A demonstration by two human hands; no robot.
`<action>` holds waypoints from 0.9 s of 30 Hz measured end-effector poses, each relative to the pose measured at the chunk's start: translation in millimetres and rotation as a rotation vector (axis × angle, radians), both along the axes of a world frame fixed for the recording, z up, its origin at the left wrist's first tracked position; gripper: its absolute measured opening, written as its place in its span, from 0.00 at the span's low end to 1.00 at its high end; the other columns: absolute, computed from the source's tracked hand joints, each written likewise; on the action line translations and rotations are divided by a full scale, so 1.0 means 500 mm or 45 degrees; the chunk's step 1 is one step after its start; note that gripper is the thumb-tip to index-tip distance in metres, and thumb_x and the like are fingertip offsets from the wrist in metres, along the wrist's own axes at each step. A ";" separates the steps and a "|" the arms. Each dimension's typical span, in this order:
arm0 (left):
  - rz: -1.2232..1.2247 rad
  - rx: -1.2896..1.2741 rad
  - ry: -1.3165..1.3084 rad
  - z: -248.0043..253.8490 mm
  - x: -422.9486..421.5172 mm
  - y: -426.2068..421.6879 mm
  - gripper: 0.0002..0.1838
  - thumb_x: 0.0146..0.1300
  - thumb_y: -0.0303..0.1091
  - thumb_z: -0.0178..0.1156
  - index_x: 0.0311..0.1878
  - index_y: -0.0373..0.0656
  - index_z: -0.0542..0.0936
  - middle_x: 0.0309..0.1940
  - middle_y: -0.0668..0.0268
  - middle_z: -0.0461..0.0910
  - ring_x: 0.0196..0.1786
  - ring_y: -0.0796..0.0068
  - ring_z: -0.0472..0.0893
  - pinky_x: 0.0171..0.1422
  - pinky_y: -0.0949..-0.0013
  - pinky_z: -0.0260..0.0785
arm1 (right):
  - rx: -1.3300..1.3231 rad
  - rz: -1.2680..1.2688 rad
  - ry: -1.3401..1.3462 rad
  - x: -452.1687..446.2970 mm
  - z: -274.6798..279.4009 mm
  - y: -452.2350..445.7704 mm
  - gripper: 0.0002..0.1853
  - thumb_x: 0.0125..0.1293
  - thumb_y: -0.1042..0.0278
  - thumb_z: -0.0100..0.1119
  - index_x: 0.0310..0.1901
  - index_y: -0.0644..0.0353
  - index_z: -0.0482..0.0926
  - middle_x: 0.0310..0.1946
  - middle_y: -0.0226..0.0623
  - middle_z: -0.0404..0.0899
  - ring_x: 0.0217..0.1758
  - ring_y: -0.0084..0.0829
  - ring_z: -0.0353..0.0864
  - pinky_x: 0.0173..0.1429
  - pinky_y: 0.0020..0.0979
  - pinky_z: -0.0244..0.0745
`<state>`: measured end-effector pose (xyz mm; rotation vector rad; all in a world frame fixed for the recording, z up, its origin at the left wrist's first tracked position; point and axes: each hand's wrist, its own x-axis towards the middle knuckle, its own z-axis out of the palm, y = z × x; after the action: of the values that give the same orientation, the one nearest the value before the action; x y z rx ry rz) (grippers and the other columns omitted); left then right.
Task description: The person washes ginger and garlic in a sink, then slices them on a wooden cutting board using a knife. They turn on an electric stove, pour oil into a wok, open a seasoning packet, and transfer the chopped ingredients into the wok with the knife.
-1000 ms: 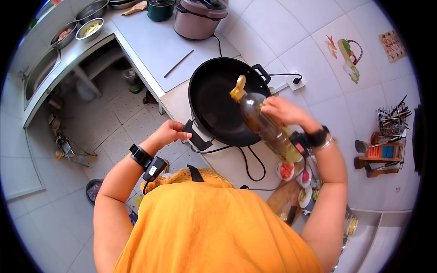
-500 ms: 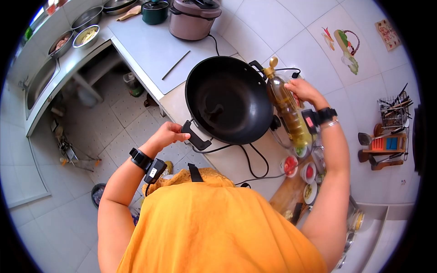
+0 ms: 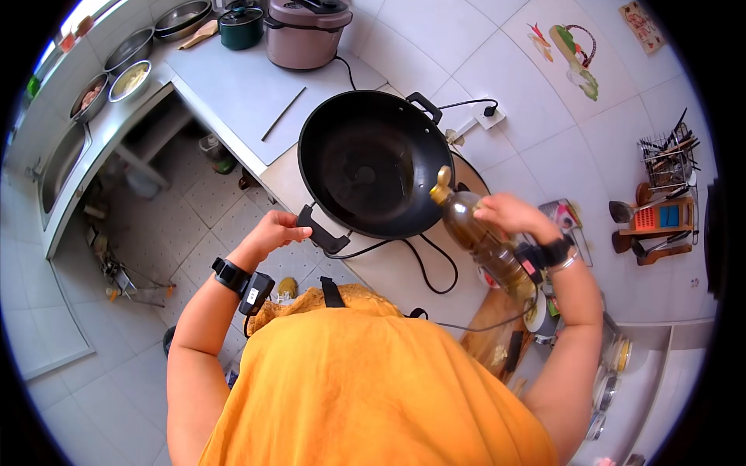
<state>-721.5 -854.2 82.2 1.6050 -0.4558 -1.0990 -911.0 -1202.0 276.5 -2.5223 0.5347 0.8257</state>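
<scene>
A large black wok (image 3: 334,144) stands in front of me with a small glossy pool of liquid in its bottom. My left hand (image 3: 277,231) is closed on the wok's near handle (image 3: 320,231), thumb and fingers pinching its left end. In my right hand (image 3: 509,215) is an oil bottle (image 3: 475,237), gripped round its upper body just right of the wok. The bottle leans, its gold flip cap standing open toward the wok rim. Nothing is seen pouring from it. The bottle and hand are slightly blurred.
Behind the wok are a pressure cooker (image 3: 307,39), a green pot (image 3: 241,29) and a thin stick (image 3: 284,113). Metal bowls (image 3: 130,80) of food stand back left. A power cord (image 3: 451,286) loops in front. At right lies a cutting board (image 3: 486,330); utensils (image 3: 660,210) hang on the wall.
My right hand has brought the oil bottle down and nearer to me along the wok's right side. The liquid in the wok has shifted. My left hand still holds the handle; the view has turned slightly.
</scene>
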 end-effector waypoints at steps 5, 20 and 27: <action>-0.001 -0.017 -0.001 0.013 -0.002 0.003 0.14 0.54 0.43 0.68 0.28 0.41 0.82 0.18 0.74 0.73 0.20 0.85 0.63 0.25 0.79 0.54 | -0.043 0.337 -0.062 0.017 -0.018 0.062 0.19 0.67 0.53 0.49 0.29 0.64 0.69 0.19 0.45 0.70 0.24 0.41 0.73 0.32 0.39 0.66; 0.045 -0.077 -0.018 -0.001 -0.010 0.004 0.16 0.55 0.44 0.68 0.24 0.41 0.79 0.15 0.75 0.68 0.20 0.85 0.62 0.24 0.77 0.52 | 0.057 0.161 -0.215 0.219 -0.005 0.072 0.21 0.68 0.52 0.49 0.28 0.64 0.72 0.13 0.34 0.72 0.13 0.28 0.75 0.20 0.30 0.70; 0.045 -0.085 -0.041 -0.016 -0.010 0.002 0.16 0.55 0.44 0.67 0.23 0.41 0.79 0.14 0.75 0.69 0.19 0.84 0.62 0.24 0.77 0.53 | 0.188 -0.268 -0.313 0.233 0.004 -0.027 0.21 0.68 0.55 0.49 0.22 0.61 0.68 0.11 0.28 0.66 0.11 0.23 0.70 0.18 0.27 0.67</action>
<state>-726.5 -853.1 74.1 1.5684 -0.4791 -1.0225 -794.6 -1215.6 278.4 -2.3390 0.6180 0.4531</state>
